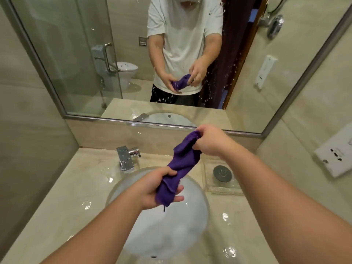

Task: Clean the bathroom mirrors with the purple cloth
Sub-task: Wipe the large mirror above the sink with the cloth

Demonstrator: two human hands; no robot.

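Both hands hold the purple cloth (180, 164), twisted into a rope above the white sink (198, 210). My left hand (152, 189) grips its lower end, near the basin's middle. My right hand (209, 141) grips the upper end, higher and closer to the wall. A drip hangs from the cloth's lower tip. The large framed mirror (76, 54) fills the wall ahead; water droplets and streaks spot its right-centre part. It reflects a person in a white T-shirt holding the same cloth.
A chrome faucet (126, 157) stands behind the basin at the left. The beige stone counter (62, 197) is wet in patches. A clear tray (222, 187) with a round grey disc sits right of the sink. A white socket plate (335, 155) is on the right wall.
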